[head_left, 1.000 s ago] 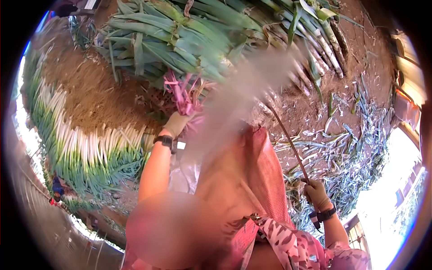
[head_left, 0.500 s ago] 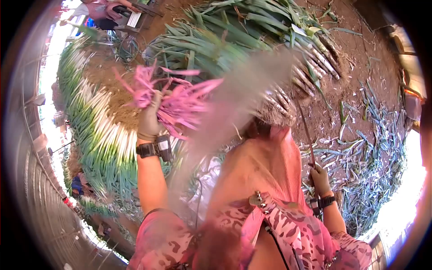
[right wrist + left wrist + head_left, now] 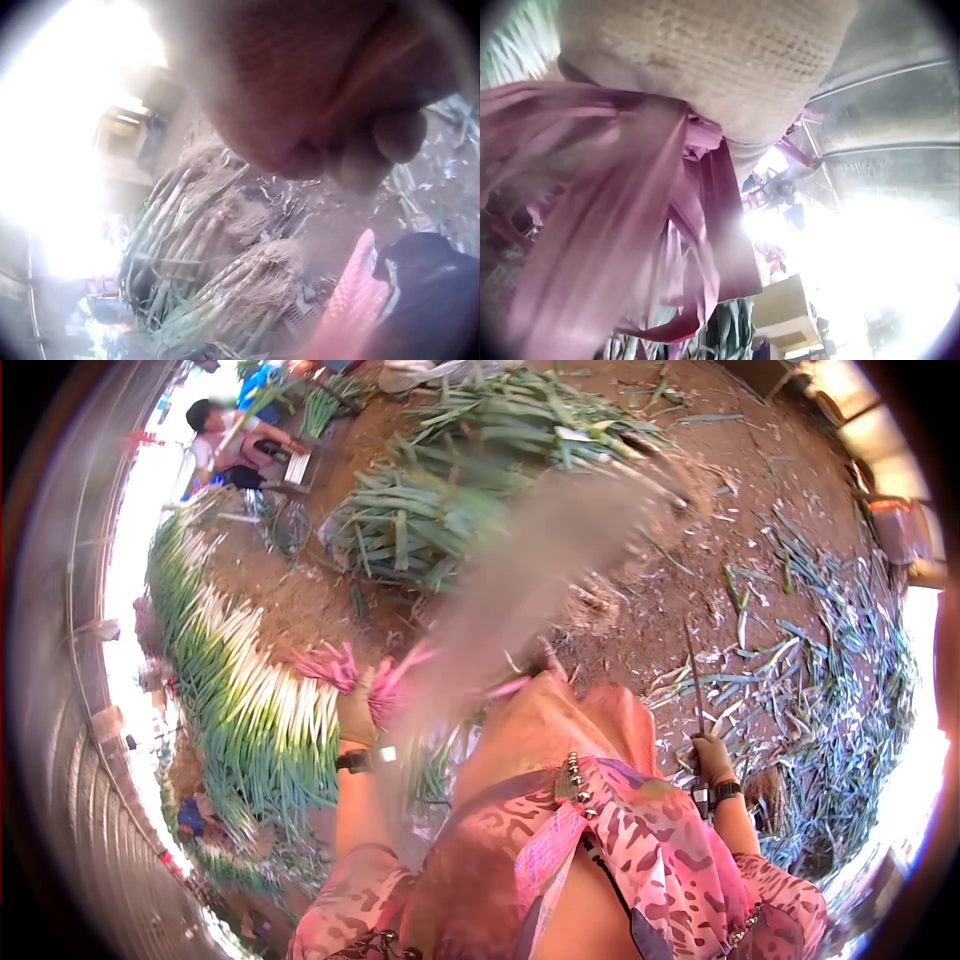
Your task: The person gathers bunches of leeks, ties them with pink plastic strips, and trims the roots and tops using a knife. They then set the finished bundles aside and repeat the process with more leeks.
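My gloved left hand [image 3: 357,710] grips a bundle of pink strips [image 3: 335,668], held over the inner edge of the row of white-stemmed onions [image 3: 270,710]. In the left wrist view the strips [image 3: 607,225] hang down from under the glove [image 3: 705,60]. At the right, my gloved right hand [image 3: 713,758] has its fingers curled round the lower end of a thin dark rod [image 3: 696,685], which points away from me. The right wrist view shows curled fingertips [image 3: 367,154] but not the rod.
Leafy long onions [image 3: 430,510] lie heaped on the soil ahead. Cut leaves [image 3: 840,710] cover the ground at the right. Another person [image 3: 235,445] sits at the far left. A blurred smear hides the middle of the head view.
The head view has shifted, showing more of the seated person. My left hand, with the pink strips, moved from the heap to the onion row. My right hand still grips the rod.
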{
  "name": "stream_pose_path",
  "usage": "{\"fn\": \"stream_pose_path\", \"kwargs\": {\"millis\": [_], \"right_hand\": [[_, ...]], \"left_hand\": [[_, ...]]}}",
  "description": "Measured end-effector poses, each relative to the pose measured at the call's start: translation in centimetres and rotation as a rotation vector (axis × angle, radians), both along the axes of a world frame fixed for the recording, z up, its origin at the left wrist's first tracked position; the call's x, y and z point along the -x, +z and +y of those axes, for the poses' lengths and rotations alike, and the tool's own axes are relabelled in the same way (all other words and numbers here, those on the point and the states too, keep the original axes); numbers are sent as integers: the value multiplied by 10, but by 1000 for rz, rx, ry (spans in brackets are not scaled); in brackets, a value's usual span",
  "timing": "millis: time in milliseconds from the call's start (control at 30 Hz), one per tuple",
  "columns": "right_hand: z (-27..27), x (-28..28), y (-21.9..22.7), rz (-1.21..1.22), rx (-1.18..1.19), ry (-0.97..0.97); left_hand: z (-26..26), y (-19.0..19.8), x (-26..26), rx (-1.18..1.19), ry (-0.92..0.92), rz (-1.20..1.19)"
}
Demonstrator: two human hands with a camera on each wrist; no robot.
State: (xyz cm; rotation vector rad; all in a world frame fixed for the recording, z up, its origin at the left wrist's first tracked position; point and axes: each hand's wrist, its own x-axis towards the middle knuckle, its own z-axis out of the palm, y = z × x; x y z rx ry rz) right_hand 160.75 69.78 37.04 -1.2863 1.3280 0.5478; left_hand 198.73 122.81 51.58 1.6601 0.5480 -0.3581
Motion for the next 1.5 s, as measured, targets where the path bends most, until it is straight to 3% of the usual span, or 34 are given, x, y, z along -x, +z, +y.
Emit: {"fn": "stream_pose_path", "kwargs": {"millis": [33,100,133,233,267,300,367,433,500,567,600,667,733,767,867,900,933,967,1033,1067,1133,1200,1267,1300,1367,1433,1467,1500], "right_hand": [[-1,25,5,-3,-11,-15],[-6,98,-4,-243,120,286],[-4,127,2,16,-41,-118],[9,235,19,-11,18,-208],[17,279,19,-76,84,-163],[29,326,19,-131,157,-122],[53,392,28,-84,188,-276],[88,437,40,85,71,-708],[125,467,40,99,150,-877],[152,501,18,129,113,-800],[157,499,21,163,39,-841],[161,490,16,249,-14,-880],[150,470,27,254,13,-857],[143,462,34,260,25,-863],[127,446,20,267,164,-650],[108,440,18,276,216,-602],[84,425,43,274,187,-682],[67,417,58,247,166,-796],[60,420,44,220,132,-940],[58,423,43,222,101,-1004],[60,425,59,215,58,-1170],[102,422,50,182,27,-1423],[149,419,33,248,-21,-1480],[180,418,13,283,-76,-1503],[269,415,-56,446,148,-768],[259,401,-30,443,-66,-938],[251,396,-14,431,-175,-1014],[243,401,-9,443,-206,-1119]], "left_hand": [[-1,-28,14,-11,-46,-10],[-56,-28,42,-151,-187,-170],[-78,-26,54,-226,-254,-133],[-151,-16,87,-460,-502,-41],[-151,-61,89,-301,-502,-150],[-170,-59,95,-299,-575,-201],[-222,-60,112,-279,-731,-301],[-271,-51,131,-265,-796,-257],[-312,-55,146,-177,-810,-337],[-358,-22,173,-246,-936,-287],[-379,-4,186,-274,-991,-247],[-398,-23,170,-390,-1119,-282],[-388,-92,112,-601,-1229,-506],[-412,-91,113,-578,-1278,-519],[-480,-87,112,-489,-1396,-579],[-521,-63,132,-632,-1453,-576],[-566,-9,171,-776,-1503,-573],[-596,-4,179,-753,-1569,-591],[-656,5,195,-699,-1698,-625],[-682,2,197,-604,-1872,-790],[-727,8,218,-427,-1982,-764],[-802,52,303,-322,-1883,-402],[-837,57,350,-208,-1849,-217],[-852,46,368,-141,-1898,-212],[-878,42,410,-123,-2039,-220],[-901,48,456,-229,-2219,-263],[-939,-40,421,-325,-2280,-427],[-950,-40,444,-297,-2316,-448]]}}
